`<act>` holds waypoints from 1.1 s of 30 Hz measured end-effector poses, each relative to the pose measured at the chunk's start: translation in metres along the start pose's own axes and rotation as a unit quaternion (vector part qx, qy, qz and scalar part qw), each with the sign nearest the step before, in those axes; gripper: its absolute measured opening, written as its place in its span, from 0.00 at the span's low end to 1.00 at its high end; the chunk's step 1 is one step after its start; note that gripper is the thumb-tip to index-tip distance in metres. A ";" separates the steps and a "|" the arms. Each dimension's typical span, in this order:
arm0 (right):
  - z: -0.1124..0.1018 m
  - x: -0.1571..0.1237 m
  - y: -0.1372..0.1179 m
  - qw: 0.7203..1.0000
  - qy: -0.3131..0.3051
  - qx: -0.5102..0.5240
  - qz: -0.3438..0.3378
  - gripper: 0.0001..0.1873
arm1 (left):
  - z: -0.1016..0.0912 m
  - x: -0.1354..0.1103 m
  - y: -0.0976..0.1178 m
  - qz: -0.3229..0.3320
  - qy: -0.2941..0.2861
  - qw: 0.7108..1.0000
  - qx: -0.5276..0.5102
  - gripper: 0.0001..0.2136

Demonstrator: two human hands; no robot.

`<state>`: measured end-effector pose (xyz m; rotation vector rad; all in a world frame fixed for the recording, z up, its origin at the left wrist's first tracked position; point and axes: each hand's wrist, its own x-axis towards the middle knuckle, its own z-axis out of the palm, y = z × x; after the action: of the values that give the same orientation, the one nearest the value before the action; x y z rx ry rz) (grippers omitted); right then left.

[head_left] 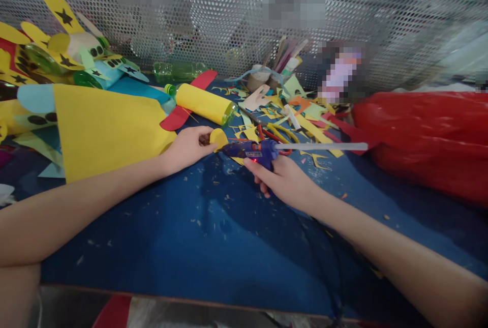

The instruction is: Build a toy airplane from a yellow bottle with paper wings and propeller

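Note:
My left hand [190, 146] pinches a small yellow paper disc [218, 139] by its edge, just above the blue table [183, 251]. In my right hand [287, 178] is a blue glue gun [253, 150] with a red light lit and a long white glue stick [324, 146] poking out of its back. The gun's nozzle points left and reaches the lower edge of the disc; whether it touches is hard to tell. Behind my hands lies a green bottle wrapped in yellow paper [206, 104], with red paper fins [176, 118] on its sides.
A large yellow paper sheet [110, 129] and several paper-decorated bottles [91, 58] fill the left. Paper scraps, scissors [249, 115] and pots of brushes [280, 63] crowd the back. At right sits a red plastic bag [423, 140]. The gun's cord trails toward the front edge.

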<state>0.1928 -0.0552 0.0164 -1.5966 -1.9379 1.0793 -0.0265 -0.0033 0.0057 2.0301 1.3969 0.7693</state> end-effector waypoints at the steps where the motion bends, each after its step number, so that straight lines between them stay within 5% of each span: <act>1: 0.001 0.000 0.000 1.000 -0.007 -0.002 -0.004 0.27 | 0.000 0.000 0.000 0.001 0.001 1.000 0.000 0.05; 26: 0.000 -0.004 -0.004 0.998 0.010 -0.050 -0.034 0.26 | 0.000 0.001 0.000 -0.004 -0.001 1.000 0.022 0.05; 33: -0.004 0.000 -0.002 0.997 0.034 -0.066 0.006 0.26 | 0.000 0.001 -0.002 -0.005 -0.004 1.000 0.004 0.06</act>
<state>0.1946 -0.0543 0.0199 -1.6944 -1.9931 0.9065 -0.0272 -0.0022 0.0045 2.0284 1.4059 0.7509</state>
